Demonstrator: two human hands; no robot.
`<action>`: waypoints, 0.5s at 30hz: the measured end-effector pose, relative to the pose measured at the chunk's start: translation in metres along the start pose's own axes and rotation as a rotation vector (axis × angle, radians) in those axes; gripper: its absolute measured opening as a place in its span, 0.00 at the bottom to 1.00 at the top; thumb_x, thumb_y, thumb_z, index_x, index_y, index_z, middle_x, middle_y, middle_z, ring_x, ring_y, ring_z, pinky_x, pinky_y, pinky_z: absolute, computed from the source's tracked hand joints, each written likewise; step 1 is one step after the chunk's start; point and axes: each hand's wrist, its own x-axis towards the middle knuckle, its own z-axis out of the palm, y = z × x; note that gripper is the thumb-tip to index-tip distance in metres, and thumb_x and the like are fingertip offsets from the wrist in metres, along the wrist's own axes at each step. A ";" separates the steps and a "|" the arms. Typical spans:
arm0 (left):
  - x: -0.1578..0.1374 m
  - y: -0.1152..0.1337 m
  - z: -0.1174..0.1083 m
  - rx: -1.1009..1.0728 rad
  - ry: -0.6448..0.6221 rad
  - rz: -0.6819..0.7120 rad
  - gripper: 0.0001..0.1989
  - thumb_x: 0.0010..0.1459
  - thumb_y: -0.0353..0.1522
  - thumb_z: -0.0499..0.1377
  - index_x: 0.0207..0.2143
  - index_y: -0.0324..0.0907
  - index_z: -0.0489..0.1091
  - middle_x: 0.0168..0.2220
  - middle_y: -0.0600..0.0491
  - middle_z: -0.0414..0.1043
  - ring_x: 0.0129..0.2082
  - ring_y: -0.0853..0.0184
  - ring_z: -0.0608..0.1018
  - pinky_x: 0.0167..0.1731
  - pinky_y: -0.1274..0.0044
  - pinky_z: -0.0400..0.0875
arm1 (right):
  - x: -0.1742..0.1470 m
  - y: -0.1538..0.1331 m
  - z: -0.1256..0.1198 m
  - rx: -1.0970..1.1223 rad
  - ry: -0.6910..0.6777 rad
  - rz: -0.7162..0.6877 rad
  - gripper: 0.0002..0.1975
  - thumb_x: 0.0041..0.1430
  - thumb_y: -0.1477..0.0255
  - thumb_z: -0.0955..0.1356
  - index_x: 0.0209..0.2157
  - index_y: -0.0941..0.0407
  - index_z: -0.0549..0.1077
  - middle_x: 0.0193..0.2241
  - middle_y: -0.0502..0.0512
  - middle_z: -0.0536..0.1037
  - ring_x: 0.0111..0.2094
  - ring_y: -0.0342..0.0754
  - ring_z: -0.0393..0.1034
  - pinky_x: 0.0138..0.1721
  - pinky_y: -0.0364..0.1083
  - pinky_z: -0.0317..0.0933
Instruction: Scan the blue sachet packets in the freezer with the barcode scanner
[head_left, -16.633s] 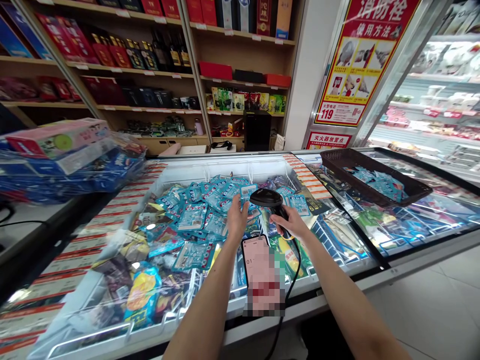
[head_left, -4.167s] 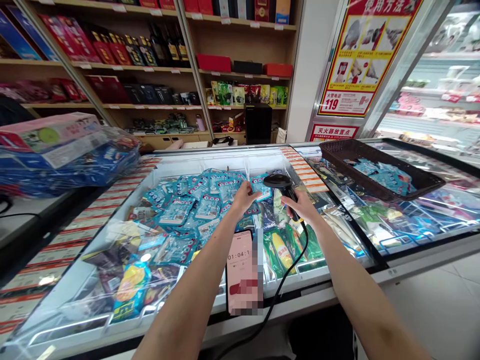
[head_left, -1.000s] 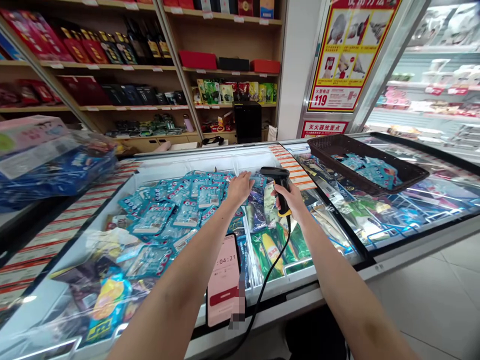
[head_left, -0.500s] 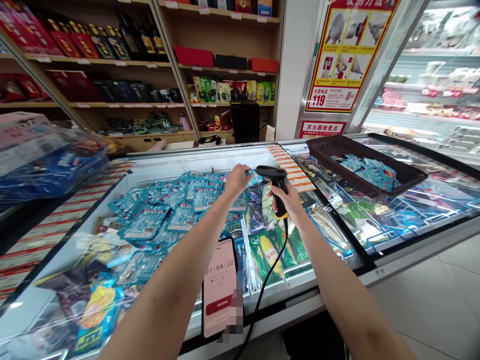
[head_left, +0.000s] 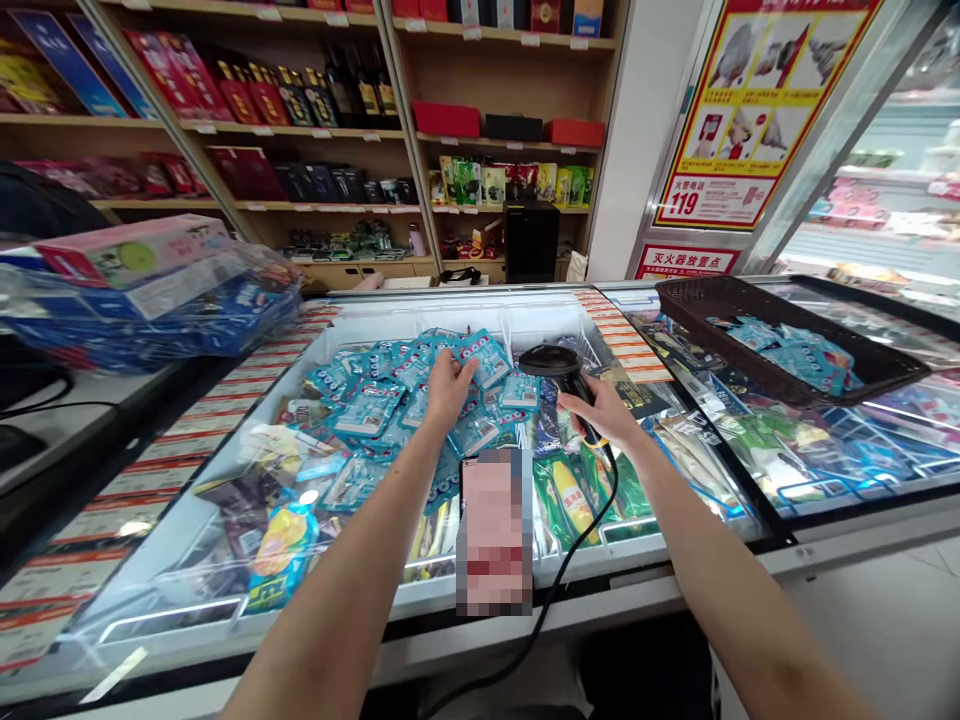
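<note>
My left hand (head_left: 450, 385) is closed on the edge of a blue snack packet (head_left: 486, 358), lifted at the far side of a heap of like packets (head_left: 369, 408). The heap lies on the glass top of a chest freezer (head_left: 180, 540). Wrapped round the handle of a black barcode scanner (head_left: 559, 365) is my right hand (head_left: 604, 410). The scanner's head points left, towards the packets, and its cable (head_left: 574, 550) runs down to the front edge. Another blue packet (head_left: 520, 390) lies just left of the scanner.
A phone (head_left: 495, 530), partly blurred out, lies at the freezer's front edge. To the right stands a brown basket (head_left: 795, 340) with several blue packets inside. Plastic-wrapped boxes (head_left: 172, 290) sit at the left. Shelves of goods (head_left: 517, 145) line the back.
The camera view has turned left, so the surroundings appear further right. My left hand has moved away from the scanner, and the packet it holds now shows more fully above the heap.
</note>
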 end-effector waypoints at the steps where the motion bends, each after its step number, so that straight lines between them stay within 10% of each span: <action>1: -0.001 -0.001 0.001 0.021 -0.012 0.015 0.12 0.56 0.41 0.57 0.33 0.43 0.59 0.20 0.61 0.53 0.20 0.73 0.61 0.22 0.79 0.59 | -0.001 0.000 0.000 -0.022 -0.007 -0.006 0.19 0.53 0.53 0.69 0.32 0.56 0.68 0.19 0.51 0.74 0.14 0.44 0.65 0.15 0.43 0.58; 15: -0.004 -0.001 0.006 0.000 0.015 0.005 0.13 0.57 0.43 0.56 0.36 0.44 0.59 0.20 0.61 0.54 0.20 0.71 0.60 0.24 0.77 0.57 | -0.006 -0.006 0.004 -0.118 -0.085 -0.011 0.16 0.55 0.56 0.68 0.31 0.55 0.67 0.19 0.49 0.73 0.14 0.43 0.64 0.17 0.43 0.57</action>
